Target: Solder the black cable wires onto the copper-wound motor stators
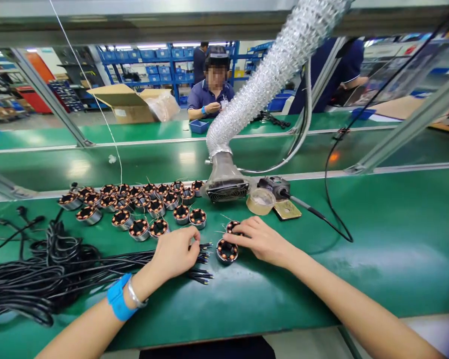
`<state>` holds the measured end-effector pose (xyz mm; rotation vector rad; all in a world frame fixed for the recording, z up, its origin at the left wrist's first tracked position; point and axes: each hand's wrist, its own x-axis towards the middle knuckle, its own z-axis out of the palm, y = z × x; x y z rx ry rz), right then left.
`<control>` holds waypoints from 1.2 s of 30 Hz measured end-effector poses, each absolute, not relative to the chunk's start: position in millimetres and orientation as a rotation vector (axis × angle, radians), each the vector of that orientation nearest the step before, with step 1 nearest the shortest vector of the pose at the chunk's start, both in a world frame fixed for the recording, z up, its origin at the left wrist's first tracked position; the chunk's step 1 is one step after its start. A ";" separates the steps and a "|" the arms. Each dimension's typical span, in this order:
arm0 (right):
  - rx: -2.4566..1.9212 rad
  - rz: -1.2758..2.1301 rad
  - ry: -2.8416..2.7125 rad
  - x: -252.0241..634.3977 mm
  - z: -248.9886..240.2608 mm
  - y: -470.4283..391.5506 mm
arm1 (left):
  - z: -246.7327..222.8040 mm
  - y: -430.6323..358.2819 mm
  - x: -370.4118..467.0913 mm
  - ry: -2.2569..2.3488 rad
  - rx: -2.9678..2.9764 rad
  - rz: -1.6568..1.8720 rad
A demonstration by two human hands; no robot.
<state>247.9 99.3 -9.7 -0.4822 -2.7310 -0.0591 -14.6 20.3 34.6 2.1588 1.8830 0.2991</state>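
My left hand rests over the stripped ends of a bundle of black cables, its fingers curled in. Anything pinched between them is hidden from this side. My right hand has its fingers on two motor stators with copper windings. One fingertip touches the upper rim of the near stator, while other fingers cover part of the stator behind it. Thin wires stick out from both stators to the left. Several more stators stand in a cluster behind my left hand.
A fume extractor hood hangs at the bench's back edge. Right of it are a tape roll, a soldering iron in its holder and a sponge tray. Coiled cables lie left. A co-worker sits opposite.
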 end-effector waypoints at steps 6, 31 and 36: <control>-0.704 0.150 -2.327 250.3 -20.5 93.8 | 33.7 32.2 4.0 1.849 2.095 0.367; -0.648 0.732 -2.413 232.6 -32.2 59.9 | 22.0 50.4 16.9 1.201 1.359 0.442; -0.709 0.651 -2.375 231.8 -36.8 60.1 | 32.9 42.6 9.4 1.388 1.635 0.313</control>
